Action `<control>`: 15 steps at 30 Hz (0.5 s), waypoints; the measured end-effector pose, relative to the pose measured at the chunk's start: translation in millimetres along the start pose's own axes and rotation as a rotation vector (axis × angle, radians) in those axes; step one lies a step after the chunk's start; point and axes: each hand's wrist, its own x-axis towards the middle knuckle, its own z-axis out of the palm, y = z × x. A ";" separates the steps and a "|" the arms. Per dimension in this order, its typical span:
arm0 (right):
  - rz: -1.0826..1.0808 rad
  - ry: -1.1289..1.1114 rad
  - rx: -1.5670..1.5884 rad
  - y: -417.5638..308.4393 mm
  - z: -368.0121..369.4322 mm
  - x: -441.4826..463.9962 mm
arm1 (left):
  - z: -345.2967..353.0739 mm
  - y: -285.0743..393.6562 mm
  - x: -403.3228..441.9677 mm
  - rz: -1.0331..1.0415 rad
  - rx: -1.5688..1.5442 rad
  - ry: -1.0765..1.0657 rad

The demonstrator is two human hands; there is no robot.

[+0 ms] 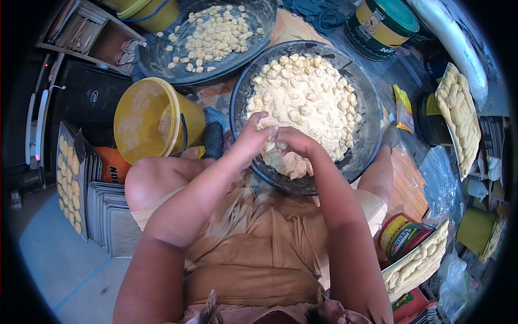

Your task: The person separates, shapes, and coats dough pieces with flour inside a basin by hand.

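A wide dark basin (373,135) holds pale flour (286,94) ringed by many small dough balls (315,62). Over its near left part my left hand (258,135) and my right hand (295,142) meet, fingers curled inward and nearly touching. Something pale and floury shows between them, too small to make out clearly. Just below my hands a larger floury lump (294,164) lies at the basin's near side. Both hands are closed, their fingertips partly hidden.
A second dark basin (148,56) with dough pieces sits at the back left. At left stand a yellow bucket (143,119) and stacked trays (113,216). Trays of shaped dough (458,108) (418,267) lean at right, near a green-lidded tub (377,29) and a red tub (402,237).
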 end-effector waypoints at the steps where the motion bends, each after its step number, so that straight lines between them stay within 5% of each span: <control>1: -0.033 -0.024 0.071 -13.2 8.4 -7.1 | -0.1 -1.9 0.8 -0.007 0.013 0.027; 4: -0.145 -0.042 0.187 -34.4 14.5 -20.5 | -6.7 -8.0 7.0 -0.050 -0.110 -0.200; 13: -0.165 0.196 0.050 -11.0 -33.1 -9.8 | -8.7 -15.2 16.1 0.010 0.056 -0.134; 15: -0.108 0.338 -0.346 19.1 -62.1 -4.7 | -9.6 -14.2 15.7 -0.045 0.066 -0.127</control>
